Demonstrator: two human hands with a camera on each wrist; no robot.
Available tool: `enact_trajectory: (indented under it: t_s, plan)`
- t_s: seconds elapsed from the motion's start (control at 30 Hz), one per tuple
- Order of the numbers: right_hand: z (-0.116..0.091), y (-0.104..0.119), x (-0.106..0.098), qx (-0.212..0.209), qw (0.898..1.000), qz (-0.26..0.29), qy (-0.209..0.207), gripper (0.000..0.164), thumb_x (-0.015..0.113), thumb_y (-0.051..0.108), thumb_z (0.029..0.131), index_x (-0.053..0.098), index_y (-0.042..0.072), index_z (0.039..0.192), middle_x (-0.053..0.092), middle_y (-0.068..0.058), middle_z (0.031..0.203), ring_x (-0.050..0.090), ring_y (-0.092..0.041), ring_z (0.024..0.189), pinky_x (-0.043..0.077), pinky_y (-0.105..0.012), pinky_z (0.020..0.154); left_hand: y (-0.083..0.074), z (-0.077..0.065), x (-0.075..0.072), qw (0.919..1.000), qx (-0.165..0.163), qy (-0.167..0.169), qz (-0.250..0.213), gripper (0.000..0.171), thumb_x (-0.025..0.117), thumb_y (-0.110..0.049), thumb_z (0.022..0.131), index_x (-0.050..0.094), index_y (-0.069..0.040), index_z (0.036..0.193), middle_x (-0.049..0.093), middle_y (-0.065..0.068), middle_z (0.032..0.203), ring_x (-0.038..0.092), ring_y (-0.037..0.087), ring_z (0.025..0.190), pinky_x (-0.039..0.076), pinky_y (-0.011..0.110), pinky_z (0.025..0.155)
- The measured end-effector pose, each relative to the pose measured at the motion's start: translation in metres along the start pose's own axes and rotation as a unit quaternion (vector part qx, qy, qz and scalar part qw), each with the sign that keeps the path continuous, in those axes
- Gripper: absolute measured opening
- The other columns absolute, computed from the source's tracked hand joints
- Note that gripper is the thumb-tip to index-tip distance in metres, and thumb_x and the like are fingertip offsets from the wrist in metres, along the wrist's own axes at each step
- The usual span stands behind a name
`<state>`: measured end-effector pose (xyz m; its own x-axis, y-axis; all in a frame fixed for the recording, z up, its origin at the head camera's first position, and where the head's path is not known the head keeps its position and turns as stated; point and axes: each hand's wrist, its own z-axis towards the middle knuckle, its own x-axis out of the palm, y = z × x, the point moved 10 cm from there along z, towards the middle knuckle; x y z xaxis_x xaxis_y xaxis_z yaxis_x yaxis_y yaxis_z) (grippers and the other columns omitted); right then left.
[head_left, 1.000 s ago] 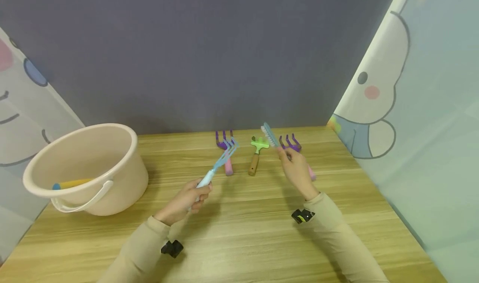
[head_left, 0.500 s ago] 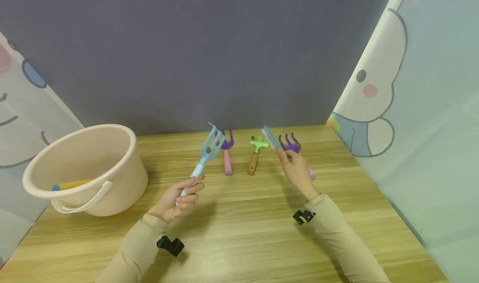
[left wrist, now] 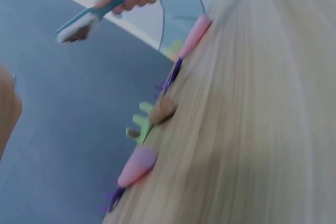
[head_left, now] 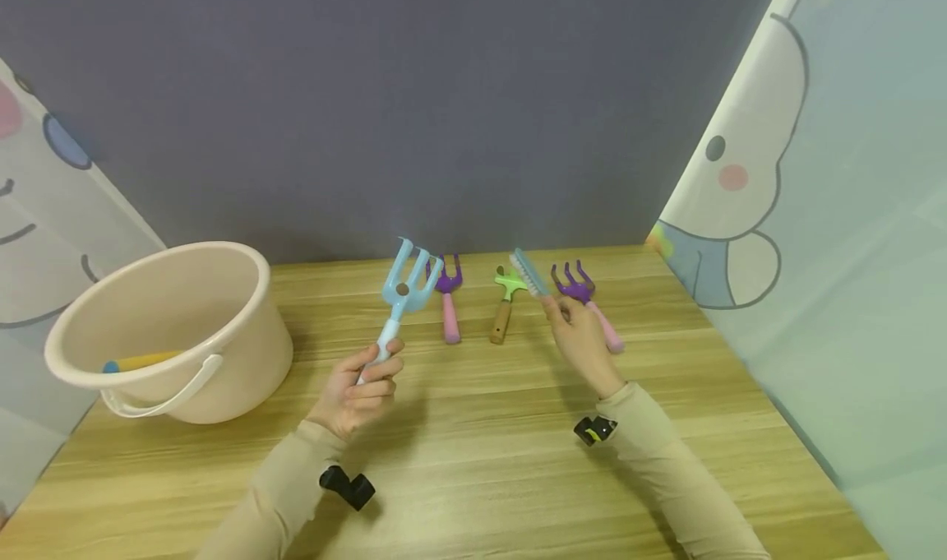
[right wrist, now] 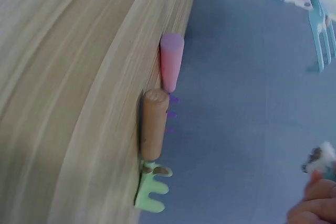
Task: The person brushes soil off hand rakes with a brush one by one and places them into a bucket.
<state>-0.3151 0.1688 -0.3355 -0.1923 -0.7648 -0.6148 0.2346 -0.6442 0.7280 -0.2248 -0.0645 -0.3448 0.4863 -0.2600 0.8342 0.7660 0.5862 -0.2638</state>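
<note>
My left hand (head_left: 360, 391) grips the pale handle of a light blue hand fork (head_left: 416, 298), raised above the table with its tines up. A round brown spot of dirt (head_left: 402, 289) marks the fork's base. A blue scrub brush (head_left: 529, 274) with white bristles is pinched in my right hand (head_left: 582, 344), bristles facing left. In the left wrist view, the brush's bristles (left wrist: 80, 29) carry a brown patch. The fork and brush are apart. Beyond them lie a purple fork with a pink handle (head_left: 450, 320), a green rake (head_left: 501, 317) and another purple fork (head_left: 602, 323).
A cream bucket (head_left: 244, 346) stands at the left, its white handle hanging down in front. Inside it shows a yellow-and-blue stick-like piece (head_left: 144, 363). A dark grey panel (head_left: 459, 116) rises behind the wooden table (head_left: 473, 478).
My left hand has turned the blue fork from pointing right to upright, showing its spotted face, and shifted slightly left. My right hand, still holding the brush, has moved slightly left.
</note>
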Motion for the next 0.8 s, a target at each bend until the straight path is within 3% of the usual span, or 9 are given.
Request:
enact_trajectory:
  t_s: [0.1,0.17,0.23,0.3,0.37,0.43,0.8]
  plan:
    - [-0.005,0.022,-0.006,-0.069,0.996,-0.005,-0.048,0.05,0.039,0.042,0.096,0.06,-0.003,0.091,0.05,-0.006,0.061,0.039,-0.01,0.046,0.034,-0.02,0.039,0.008,0.006,0.003,0.9999,-0.009,-0.005,-0.001,0.02,0.03,-0.02,0.1,0.04,-0.005,0.11,0.02,-0.006,0.064,0.022,0.002,0.042,0.022,0.01,0.035]
    - [-0.011,0.045,-0.012,-0.149,0.984,-0.02,-0.095,0.054,0.035,0.044,0.097,0.057,-0.003,0.083,0.045,-0.004,0.055,0.036,-0.008,0.042,0.031,-0.02,0.036,0.014,0.01,0.005,0.9999,-0.015,-0.009,-0.001,0.02,0.03,-0.02,0.1,0.04,-0.006,0.11,0.02,-0.006,0.064,0.022,0.002,0.042,0.022,0.01,0.035]
    - [-0.02,0.07,-0.016,-0.237,0.959,-0.041,-0.148,0.057,0.032,0.045,0.097,0.056,-0.004,0.079,0.044,-0.003,0.053,0.035,-0.008,0.041,0.03,-0.019,0.036,0.018,0.015,0.007,0.9997,-0.019,-0.012,-0.001,0.02,0.029,-0.021,0.1,0.04,-0.006,0.11,0.02,-0.006,0.064,0.023,0.002,0.042,0.023,0.01,0.035]
    - [-0.031,0.092,-0.014,-0.317,0.928,-0.072,-0.185,0.059,0.029,0.044,0.098,0.056,-0.005,0.079,0.046,-0.003,0.052,0.035,-0.007,0.039,0.029,-0.017,0.034,0.023,0.02,0.009,0.9996,-0.023,-0.014,-0.005,0.02,0.029,-0.021,0.1,0.04,-0.006,0.11,0.02,-0.006,0.064,0.023,0.002,0.042,0.022,0.011,0.035]
    - [-0.039,0.106,-0.009,-0.367,0.903,-0.101,-0.199,0.055,0.03,0.041,0.099,0.056,-0.004,0.08,0.045,-0.001,0.051,0.033,-0.006,0.039,0.026,-0.017,0.034,0.028,0.024,0.01,0.9995,-0.026,-0.016,-0.01,0.02,0.03,-0.02,0.1,0.04,-0.006,0.11,0.02,-0.006,0.063,0.023,0.003,0.041,0.022,0.011,0.035]
    - [-0.044,0.114,-0.002,-0.395,0.888,-0.118,-0.205,0.053,0.03,0.039,0.099,0.055,-0.004,0.08,0.044,0.001,0.049,0.032,-0.006,0.036,0.023,-0.016,0.032,0.031,0.027,0.011,0.9993,-0.03,-0.015,-0.015,0.02,0.03,-0.02,0.1,0.041,-0.007,0.11,0.02,-0.006,0.063,0.023,0.003,0.042,0.022,0.011,0.035]
    - [-0.051,0.13,0.015,-0.425,0.871,-0.131,-0.21,0.053,0.029,0.039,0.099,0.055,-0.002,0.078,0.046,0.002,0.047,0.034,-0.006,0.033,0.025,-0.014,0.032,0.044,0.036,0.015,0.9983,-0.049,-0.03,-0.015,0.022,0.027,-0.022,0.101,0.04,-0.007,0.109,0.021,-0.004,0.064,0.024,0.004,0.042,0.02,0.012,0.038]
